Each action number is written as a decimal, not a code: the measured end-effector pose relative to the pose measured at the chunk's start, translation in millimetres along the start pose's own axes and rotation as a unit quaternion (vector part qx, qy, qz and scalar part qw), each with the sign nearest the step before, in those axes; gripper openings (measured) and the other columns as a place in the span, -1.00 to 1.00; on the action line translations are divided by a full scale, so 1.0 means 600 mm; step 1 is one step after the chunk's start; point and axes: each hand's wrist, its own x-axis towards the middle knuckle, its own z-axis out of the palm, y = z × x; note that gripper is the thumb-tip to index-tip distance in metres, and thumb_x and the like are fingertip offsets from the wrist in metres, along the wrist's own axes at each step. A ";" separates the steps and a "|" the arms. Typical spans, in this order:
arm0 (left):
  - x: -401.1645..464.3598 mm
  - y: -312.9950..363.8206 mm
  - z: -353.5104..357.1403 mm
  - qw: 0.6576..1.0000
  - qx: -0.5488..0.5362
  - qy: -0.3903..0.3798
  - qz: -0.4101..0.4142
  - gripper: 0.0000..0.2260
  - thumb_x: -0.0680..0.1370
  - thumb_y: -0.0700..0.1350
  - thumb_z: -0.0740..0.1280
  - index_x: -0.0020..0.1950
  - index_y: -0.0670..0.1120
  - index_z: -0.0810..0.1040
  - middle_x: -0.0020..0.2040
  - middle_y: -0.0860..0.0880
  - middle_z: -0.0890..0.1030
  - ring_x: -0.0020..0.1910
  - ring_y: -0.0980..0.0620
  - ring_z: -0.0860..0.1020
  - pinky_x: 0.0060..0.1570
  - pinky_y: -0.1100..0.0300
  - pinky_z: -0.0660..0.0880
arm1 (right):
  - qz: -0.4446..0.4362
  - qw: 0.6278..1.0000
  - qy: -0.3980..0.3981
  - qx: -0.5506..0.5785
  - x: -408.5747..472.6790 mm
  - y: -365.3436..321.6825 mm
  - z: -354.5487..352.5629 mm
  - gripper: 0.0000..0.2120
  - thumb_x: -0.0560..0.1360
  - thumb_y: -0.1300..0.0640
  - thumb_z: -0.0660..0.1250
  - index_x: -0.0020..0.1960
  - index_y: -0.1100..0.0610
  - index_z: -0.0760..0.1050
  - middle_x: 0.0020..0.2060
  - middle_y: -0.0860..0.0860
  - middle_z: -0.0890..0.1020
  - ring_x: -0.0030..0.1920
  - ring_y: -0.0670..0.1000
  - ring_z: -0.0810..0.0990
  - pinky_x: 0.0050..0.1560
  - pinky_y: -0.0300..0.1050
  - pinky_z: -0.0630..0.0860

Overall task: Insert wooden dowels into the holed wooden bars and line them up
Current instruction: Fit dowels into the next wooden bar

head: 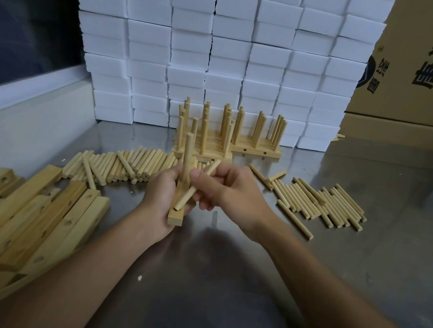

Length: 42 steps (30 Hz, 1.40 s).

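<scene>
Dowels were partly fitted. One bar (177, 209) was in hand above the table (246, 284), gripped by the left hand (164, 192), fingers curled round it. One dowel (186, 155) stood upright in a hole at its far part. Right hand (222, 188) pinched a second dowel (198, 186), tilted, lower tip at the near hole of the bar; whether it had entered could not be told. Hands were close together, both clamped on their pieces.

Done: beyond the bar, finished bars (228, 137) stood side by side against white foam blocks (229, 50), dowels up, in a rough row; count not clear.

Left: a pile of empty bars (20, 219) lay left of the held bar, several at least. Loose dowels lay in two heaps, one (128, 165) just behind and left of the bar, one (324, 203) to its right. Cardboard box (428, 71) stood far right.

Judgement: task roughly midway or earlier; this bar wanted its second dowel seated, then placing in the row.
</scene>
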 end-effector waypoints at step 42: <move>-0.008 0.005 -0.006 0.999 0.035 0.004 0.004 -0.73 0.63 -0.24 0.07 -0.23 -0.14 0.42 -0.36 -0.10 0.50 -0.37 0.01 0.51 -0.37 0.12 0.42 | -0.143 0.915 -0.106 -0.362 -0.007 -0.085 0.026 -0.82 0.55 0.13 0.42 -0.04 0.27 0.65 -0.19 0.09 0.69 -0.13 0.02 0.65 -0.07 0.01 0.57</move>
